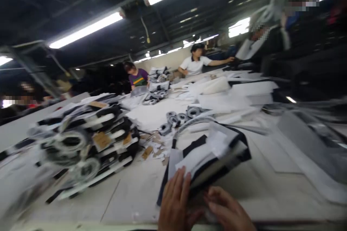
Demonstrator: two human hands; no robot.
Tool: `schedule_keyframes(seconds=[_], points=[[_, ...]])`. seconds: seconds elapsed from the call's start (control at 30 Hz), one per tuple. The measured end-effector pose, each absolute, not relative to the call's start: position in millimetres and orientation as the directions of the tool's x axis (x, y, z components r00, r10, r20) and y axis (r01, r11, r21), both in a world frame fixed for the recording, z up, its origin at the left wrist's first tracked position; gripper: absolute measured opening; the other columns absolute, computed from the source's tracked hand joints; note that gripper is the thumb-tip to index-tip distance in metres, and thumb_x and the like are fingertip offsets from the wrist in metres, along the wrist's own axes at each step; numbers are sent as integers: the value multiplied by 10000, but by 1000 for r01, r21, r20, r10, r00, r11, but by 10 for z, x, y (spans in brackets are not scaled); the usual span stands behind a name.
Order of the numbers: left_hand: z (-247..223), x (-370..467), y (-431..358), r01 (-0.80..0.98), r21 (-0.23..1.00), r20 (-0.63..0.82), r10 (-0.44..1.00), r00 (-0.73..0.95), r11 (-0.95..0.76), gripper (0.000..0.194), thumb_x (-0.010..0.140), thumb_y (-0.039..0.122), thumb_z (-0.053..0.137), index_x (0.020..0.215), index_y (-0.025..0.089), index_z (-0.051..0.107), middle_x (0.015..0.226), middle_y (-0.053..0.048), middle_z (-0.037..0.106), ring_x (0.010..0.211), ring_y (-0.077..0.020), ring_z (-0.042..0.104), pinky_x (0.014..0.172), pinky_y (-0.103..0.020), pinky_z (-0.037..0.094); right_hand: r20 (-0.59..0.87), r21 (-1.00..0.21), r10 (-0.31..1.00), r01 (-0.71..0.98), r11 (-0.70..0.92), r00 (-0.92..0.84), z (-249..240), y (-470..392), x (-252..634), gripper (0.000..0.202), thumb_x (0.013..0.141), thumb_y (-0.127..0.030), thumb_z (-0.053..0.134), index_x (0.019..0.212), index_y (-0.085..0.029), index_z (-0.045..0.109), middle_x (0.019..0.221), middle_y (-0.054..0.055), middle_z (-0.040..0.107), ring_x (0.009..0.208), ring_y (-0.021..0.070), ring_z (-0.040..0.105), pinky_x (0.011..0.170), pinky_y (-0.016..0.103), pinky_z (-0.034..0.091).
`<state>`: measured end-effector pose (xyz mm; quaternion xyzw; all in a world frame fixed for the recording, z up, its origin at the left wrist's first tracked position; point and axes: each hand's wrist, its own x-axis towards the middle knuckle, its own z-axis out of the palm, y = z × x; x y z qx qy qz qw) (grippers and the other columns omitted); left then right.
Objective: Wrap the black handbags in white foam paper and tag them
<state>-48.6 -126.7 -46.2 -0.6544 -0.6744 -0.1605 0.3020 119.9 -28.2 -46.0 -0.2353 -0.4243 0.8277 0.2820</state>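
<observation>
A folded piece of black, white and grey fabric lies on the table before me, its front right side puffed up and a curved band looping at its back. My left hand rests on its near left corner with the fingers stretched out along the top. Below the near edge of the fabric is my right hand, its fingers curled and pressed together. Whatever the right fingertips pinch, if anything, is hidden. Just behind the fabric sit several grey rolled strips.
A stack of black and white folded fabric bundles with brown tags stands at the left. Paper scraps lie beside it. White sheets cover the table's far part; grey fabric lies right. Two people work across the table.
</observation>
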Motion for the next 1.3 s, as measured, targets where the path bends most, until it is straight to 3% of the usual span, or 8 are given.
schedule_keyframes(seconds=[0.17, 0.27, 0.4, 0.53, 0.67, 0.93, 1.13, 1.3], points=[[-575, -730, -1214, 982, -154, 678, 735, 21, 114, 659, 967, 177, 473, 1575, 141, 221, 1414, -133, 586, 1267, -213, 595, 986, -286, 518, -26, -910, 643, -248, -333, -766, -251, -198, 1192, 378, 732, -492, 789, 949, -205, 670, 1063, 73, 707, 1077, 264, 644, 911, 365, 526], [-594, -787, -1184, 984, -124, 671, 741, -15, 132, 674, 968, 158, 455, 1586, 187, 186, 1406, -93, 597, 1207, -188, 640, 939, -253, 549, 156, -976, 648, -15, 217, -745, -140, 105, 1448, 291, 890, -404, 660, 1118, -229, 700, 1189, 88, 702, 1134, 257, 641, 1000, 401, 504], [-597, -795, -1157, 985, -98, 653, 756, -43, 140, 674, 981, 168, 446, 1590, 191, 159, 1435, -93, 566, 1200, -200, 646, 940, -277, 566, 540, -464, 545, 313, 829, -641, -204, 979, 2076, 303, 981, -226, 475, 1189, -232, 695, 1225, 87, 703, 1199, 256, 612, 1119, 480, 421], [-623, -786, -1127, 990, -82, 661, 750, -31, 113, 679, 978, 164, 465, 1589, 189, 171, 1457, -96, 543, 1224, -214, 629, 985, -285, 545, 496, -39, 620, 698, 715, -608, -370, 1736, 2755, 342, 942, -151, 477, 1226, -104, 662, 1262, 191, 663, 1209, 311, 592, 1032, 471, 495], [-658, -776, -1097, 993, -100, 659, 752, 16, 67, 681, 975, 175, 478, 1588, 200, 183, 1458, -91, 545, 1246, -218, 613, 1022, -279, 515, 375, 91, 706, 782, 617, -601, -455, 1875, 3033, 295, 904, -101, 518, 1142, -114, 693, 1153, 157, 713, 1046, 303, 663, 868, 416, 553], [-657, -771, -1089, 993, -91, 653, 758, -1, 80, 670, 982, 201, 469, 1588, 200, 183, 1463, -101, 541, 1256, -223, 605, 1017, -294, 516, 371, 77, 762, 835, 545, -531, -258, 1830, 2959, 242, 959, -171, 515, 868, -190, 738, 864, 59, 742, 813, 252, 696, 636, 321, 460], [-600, -714, -1088, 992, 8, 664, 741, -100, 127, 701, 964, 169, 488, 1586, 277, 183, 1480, -48, 528, 1242, -221, 615, 1006, -302, 530, 543, 29, 615, 744, 668, -573, 110, 1614, 2696, 243, 958, -169, 513, 1002, -201, 750, 1139, 79, 740, 1158, 291, 617, 993, 442, 433], [-596, -693, -1072, 990, 4, 658, 745, -110, 143, 691, 964, 168, 482, 1585, 272, 196, 1471, -51, 538, 1233, -226, 622, 975, -309, 550, 387, -325, 527, 423, 846, -757, 178, 913, 2359, 220, 953, -233, 559, 1006, -262, 770, 1053, 39, 769, 988, 238, 703, 961, 384, 505]])
